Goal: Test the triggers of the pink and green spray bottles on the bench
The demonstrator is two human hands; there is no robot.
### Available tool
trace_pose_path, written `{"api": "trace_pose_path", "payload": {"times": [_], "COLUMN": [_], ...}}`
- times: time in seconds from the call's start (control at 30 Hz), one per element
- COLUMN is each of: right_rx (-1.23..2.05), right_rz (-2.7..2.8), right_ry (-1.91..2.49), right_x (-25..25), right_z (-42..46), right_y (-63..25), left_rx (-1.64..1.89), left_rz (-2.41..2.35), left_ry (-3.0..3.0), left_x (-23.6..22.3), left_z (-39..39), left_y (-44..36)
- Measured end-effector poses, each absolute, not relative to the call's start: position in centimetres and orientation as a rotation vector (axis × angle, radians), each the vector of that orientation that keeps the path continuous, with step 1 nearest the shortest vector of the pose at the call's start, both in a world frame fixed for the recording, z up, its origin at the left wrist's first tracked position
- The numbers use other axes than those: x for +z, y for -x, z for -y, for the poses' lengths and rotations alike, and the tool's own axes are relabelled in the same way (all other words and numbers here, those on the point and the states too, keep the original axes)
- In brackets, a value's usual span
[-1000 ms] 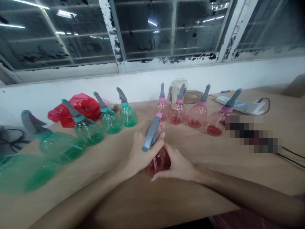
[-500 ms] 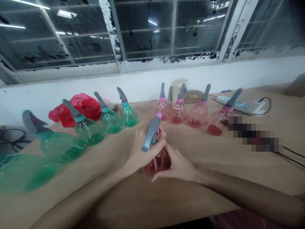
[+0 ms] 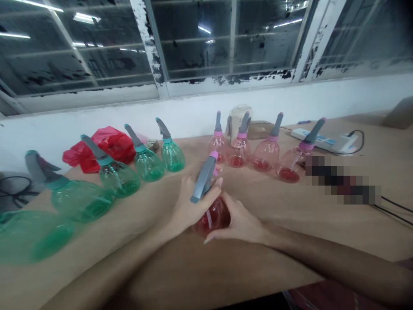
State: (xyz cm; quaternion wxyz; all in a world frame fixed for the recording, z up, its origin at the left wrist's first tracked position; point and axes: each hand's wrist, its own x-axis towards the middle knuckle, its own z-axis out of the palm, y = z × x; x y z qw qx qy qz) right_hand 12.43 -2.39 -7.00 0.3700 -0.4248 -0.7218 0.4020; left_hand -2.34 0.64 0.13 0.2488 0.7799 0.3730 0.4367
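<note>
A red-tinted spray bottle (image 3: 209, 218) with a grey spray head and pink nozzle stands on the table in front of me. My left hand (image 3: 190, 204) is wrapped around its neck, just under the spray head; some of its fingers are hidden behind the bottle. My right hand (image 3: 240, 217) grips the bottle's round body from the right, thumb at the near side. Behind it, pink spray bottles (image 3: 265, 155) stand in a row to the right. Green spray bottles (image 3: 150, 165) line the left side, the nearest cut off by the frame edge.
A red plastic bag (image 3: 103, 148) lies behind the green bottles. Near the wall are a cream lidded container (image 3: 240, 117) and a white power strip (image 3: 322, 141) with a plugged-in cable. A blurred-out item (image 3: 342, 181) with black cables lies on the right of the wooden table (image 3: 309, 219).
Both hands keep their hold on the red spray bottle. The fingertips near its pink nozzle shift slightly, and the whole view moves a little.
</note>
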Motion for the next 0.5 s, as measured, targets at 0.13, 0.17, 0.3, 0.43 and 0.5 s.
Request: {"api": "trace_pose_path", "payload": {"times": [0.13,0.17,0.3,0.43,0.5], "right_rx": [1.007,1.006,1.008,1.014,1.016], "right_rz": [1.857,1.859,1.868,1.873,1.867], "right_ry": [1.085,1.085,1.08,1.057,1.062], "right_x": [-7.17,-7.19,-7.17,-7.11,-7.14], "right_z": [2.35,2.36,2.35,2.28,2.28], "right_y": [-12.4,-12.39,-12.38,-12.41,-12.44], "left_rx": [1.199,1.2,1.207,1.213,1.211], "left_rz": [-0.999,-1.001,-0.99,-0.987,-0.996], "left_ry": [-2.15,-2.151,-2.151,-2.146,-2.141], "left_x": [-0.02,0.0,0.08,0.11,0.13], "left_z": [-0.66,-0.65,-0.57,-0.53,-0.5], "left_y": [2.42,2.41,2.32,2.25,2.25]}}
